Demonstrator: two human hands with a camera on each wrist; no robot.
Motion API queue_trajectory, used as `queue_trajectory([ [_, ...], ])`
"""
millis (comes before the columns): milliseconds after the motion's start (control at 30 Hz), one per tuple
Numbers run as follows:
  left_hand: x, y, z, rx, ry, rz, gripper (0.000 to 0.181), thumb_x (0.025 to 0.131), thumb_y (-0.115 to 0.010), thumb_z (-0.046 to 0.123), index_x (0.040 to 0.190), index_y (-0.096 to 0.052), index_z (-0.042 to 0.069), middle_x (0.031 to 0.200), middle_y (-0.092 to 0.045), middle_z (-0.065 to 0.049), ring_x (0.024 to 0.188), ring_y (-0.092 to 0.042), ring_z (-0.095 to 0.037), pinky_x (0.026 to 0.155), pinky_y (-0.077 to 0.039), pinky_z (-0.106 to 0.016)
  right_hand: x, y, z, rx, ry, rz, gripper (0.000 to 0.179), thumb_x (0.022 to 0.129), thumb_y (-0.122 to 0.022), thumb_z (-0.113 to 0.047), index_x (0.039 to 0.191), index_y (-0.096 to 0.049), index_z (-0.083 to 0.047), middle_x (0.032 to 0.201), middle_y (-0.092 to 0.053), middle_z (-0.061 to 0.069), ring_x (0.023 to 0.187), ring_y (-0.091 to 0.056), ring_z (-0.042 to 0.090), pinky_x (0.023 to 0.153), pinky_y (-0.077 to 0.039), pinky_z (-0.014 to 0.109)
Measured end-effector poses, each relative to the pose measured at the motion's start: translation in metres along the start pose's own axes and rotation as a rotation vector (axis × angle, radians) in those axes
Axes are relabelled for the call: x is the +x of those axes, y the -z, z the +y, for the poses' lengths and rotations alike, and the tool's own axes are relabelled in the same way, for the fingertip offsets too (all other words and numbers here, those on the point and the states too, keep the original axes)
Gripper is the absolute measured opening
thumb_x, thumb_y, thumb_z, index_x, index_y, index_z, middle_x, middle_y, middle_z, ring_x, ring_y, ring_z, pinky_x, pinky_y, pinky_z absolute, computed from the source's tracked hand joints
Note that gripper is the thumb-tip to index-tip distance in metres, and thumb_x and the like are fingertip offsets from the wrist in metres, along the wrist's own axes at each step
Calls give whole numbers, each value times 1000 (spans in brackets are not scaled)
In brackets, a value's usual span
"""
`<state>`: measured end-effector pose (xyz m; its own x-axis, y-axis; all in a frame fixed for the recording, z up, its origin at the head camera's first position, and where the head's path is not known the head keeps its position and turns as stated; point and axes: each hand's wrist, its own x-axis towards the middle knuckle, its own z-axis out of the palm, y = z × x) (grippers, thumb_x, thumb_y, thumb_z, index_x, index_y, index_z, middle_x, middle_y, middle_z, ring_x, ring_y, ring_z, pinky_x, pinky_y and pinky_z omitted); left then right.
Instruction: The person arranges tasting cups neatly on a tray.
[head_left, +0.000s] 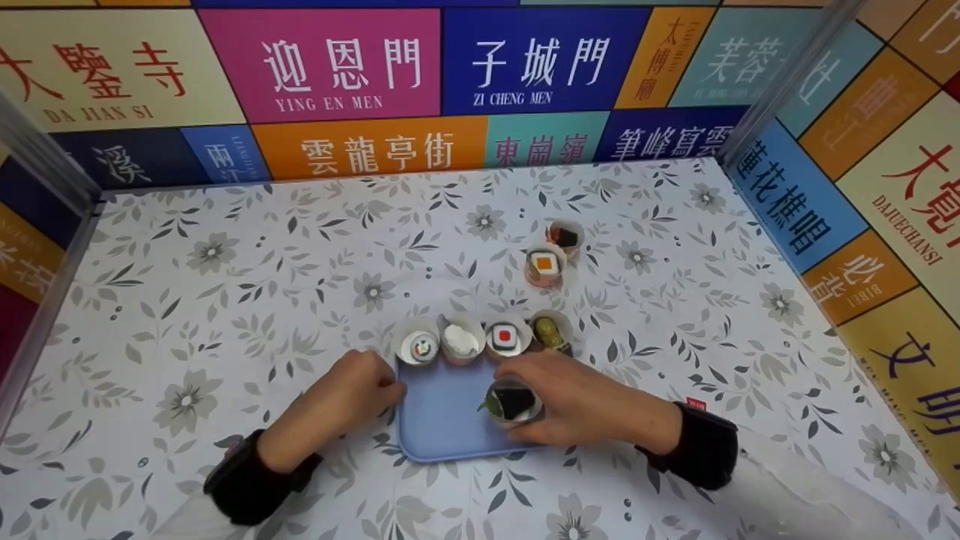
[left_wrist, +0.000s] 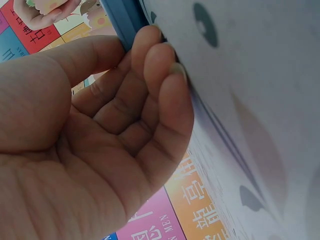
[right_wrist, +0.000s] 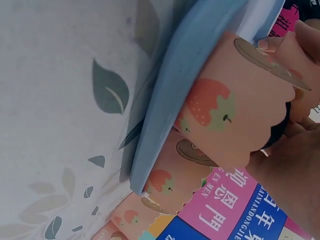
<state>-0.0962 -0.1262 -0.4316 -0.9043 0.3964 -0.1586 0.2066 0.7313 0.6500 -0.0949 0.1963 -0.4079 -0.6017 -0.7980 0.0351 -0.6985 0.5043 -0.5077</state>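
A paper cup [head_left: 517, 421] is held over the near part of a pale blue tray [head_left: 442, 412], its mouth turned up, with a dark-banded green piece [head_left: 514, 402] seen inside. Whether the base meets the tray cannot be told. The cup is gripped by the right hand [head_left: 574, 397], thumb on the near side and fingers curled round the far side, spread only to the cup's width. Thin paper is likely to buckle, so a light, even pinch on the wall is advised, and the cup is best kept level so that the piece is not tipped out.

At the tray's left rim, the left hand [head_left: 345, 397] is placed, fingers curled in and the tray's edge seemingly pinched between thumb and fingertips; slipping should be well resisted if that hold is kept.

Along the tray's far side, four filled cups [head_left: 459, 361] are lined up close together; by the right wrist view, a strawberry-printed cup [right_wrist: 215, 115] is also seen close to the rim, though whether it is the gripped one is unclear. These neighbours should be cleared by knuckles and wrist. Farther off, two more filled cups [head_left: 542, 280] are stood on the floral tablecloth [head_left: 300, 300], well apart from the tray.
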Motion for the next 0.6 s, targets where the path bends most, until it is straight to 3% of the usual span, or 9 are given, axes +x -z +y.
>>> queue_trajectory([
  [300,0,0,1,-5,2,3,50,91,-70,5,50,-45,19,47,-39,12,45,-38,-7,48,-31,-25,1,-3,-1,-34,11,-72,64,82,-89,-39,134,-58,-16,123,-66,-8,112,-60,6,93,-41,38],
  [600,0,0,1,-1,4,5,49,91,-71,6,50,-47,18,47,-40,12,45,-39,-7,48,-32,-26,0,-5,7,-79,6,-80,63,80,-90,-41,130,-60,-17,115,-68,-7,104,-62,7,87,-42,37],
])
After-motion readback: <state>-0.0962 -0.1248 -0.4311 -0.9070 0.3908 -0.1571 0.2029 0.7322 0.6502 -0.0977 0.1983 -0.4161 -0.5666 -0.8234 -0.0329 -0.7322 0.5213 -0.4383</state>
